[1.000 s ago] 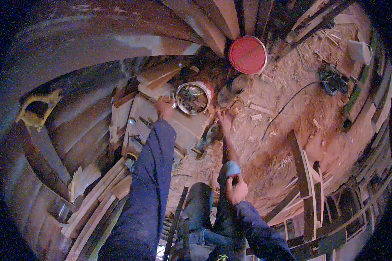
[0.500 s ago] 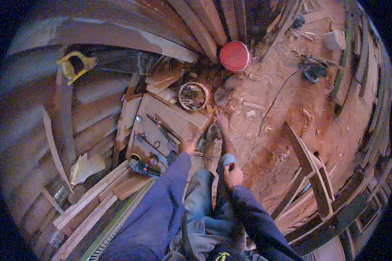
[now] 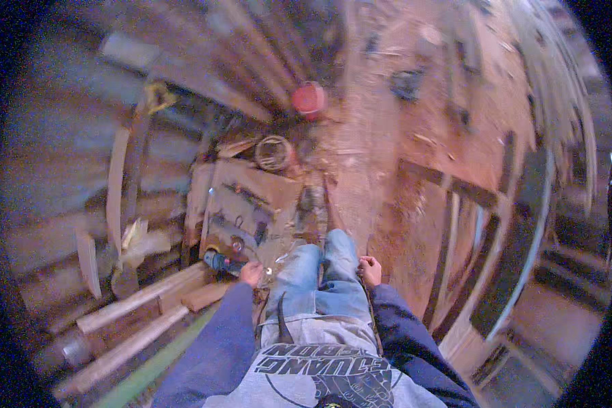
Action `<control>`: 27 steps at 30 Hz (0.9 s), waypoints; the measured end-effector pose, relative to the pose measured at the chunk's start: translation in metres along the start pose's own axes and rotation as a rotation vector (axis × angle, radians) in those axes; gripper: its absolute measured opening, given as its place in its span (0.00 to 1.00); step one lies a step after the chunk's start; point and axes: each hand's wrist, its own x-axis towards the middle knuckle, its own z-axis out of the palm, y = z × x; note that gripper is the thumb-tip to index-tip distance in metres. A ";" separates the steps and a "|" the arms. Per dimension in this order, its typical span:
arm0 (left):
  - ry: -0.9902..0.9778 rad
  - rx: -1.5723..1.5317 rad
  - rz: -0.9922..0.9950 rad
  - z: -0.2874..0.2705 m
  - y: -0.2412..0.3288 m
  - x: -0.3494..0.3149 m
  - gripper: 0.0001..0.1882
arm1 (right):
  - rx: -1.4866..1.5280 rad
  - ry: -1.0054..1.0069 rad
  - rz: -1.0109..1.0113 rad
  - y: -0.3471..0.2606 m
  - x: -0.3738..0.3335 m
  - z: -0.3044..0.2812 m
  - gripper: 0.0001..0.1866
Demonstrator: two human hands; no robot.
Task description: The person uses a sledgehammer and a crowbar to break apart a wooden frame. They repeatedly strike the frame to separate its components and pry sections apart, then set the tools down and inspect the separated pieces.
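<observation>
My left hand (image 3: 251,273) is by my left thigh, fingers curled in, next to a blue power tool (image 3: 214,260) at the near corner of a wooden work surface (image 3: 279,182). Whether anything is inside those fingers is hidden. A small pale spot shows just right of that hand, too blurred to name. Beside my right thigh, my right hand (image 3: 370,270) is closed, and its fingers hide whatever may be inside. Long-handled hand tools (image 3: 248,194) lie blurred on the work surface. My legs in blue jeans (image 3: 343,262) are between the hands.
An open round bucket (image 3: 274,153) stands behind the work surface, with a red-lidded bucket (image 3: 309,100) farther back. A yellow-handled saw (image 3: 160,97) is at the far left. Timber lengths (image 3: 143,296) lie near left; a wooden frame (image 3: 449,180) stands right. A dark tool (image 3: 406,83) lies on the reddish ground.
The view has swung and blurred. Both hands have drawn back toward my body, the left leaving the work surface's right edge and the right moving off my lower leg to beside my thigh.
</observation>
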 end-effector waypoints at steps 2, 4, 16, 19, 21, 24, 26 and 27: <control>-0.132 0.912 0.560 -0.034 -0.017 -0.031 0.14 | -0.011 0.149 -0.097 0.029 -0.033 -0.039 0.08; -0.338 0.670 0.140 -0.045 -0.013 -0.037 0.14 | 0.118 0.310 -0.031 0.071 -0.071 -0.071 0.08; -0.581 0.316 0.490 0.074 0.279 0.084 0.16 | 0.368 0.877 0.036 0.105 -0.245 -0.075 0.06; -0.556 0.280 0.870 0.128 0.359 0.088 0.15 | 0.185 1.258 -0.103 0.060 -0.277 -0.105 0.07; -0.563 0.364 0.573 0.157 0.401 0.077 0.15 | 0.018 1.488 -0.163 0.040 -0.292 -0.140 0.07; -0.678 0.417 0.491 0.207 0.434 0.053 0.16 | -0.203 1.648 0.048 0.028 -0.301 -0.205 0.12; -0.700 0.513 0.488 0.234 0.441 0.038 0.18 | -0.284 1.592 0.263 0.029 -0.299 -0.245 0.21; -0.694 0.594 0.394 0.246 0.444 0.032 0.18 | -0.252 1.506 0.425 0.031 -0.294 -0.262 0.25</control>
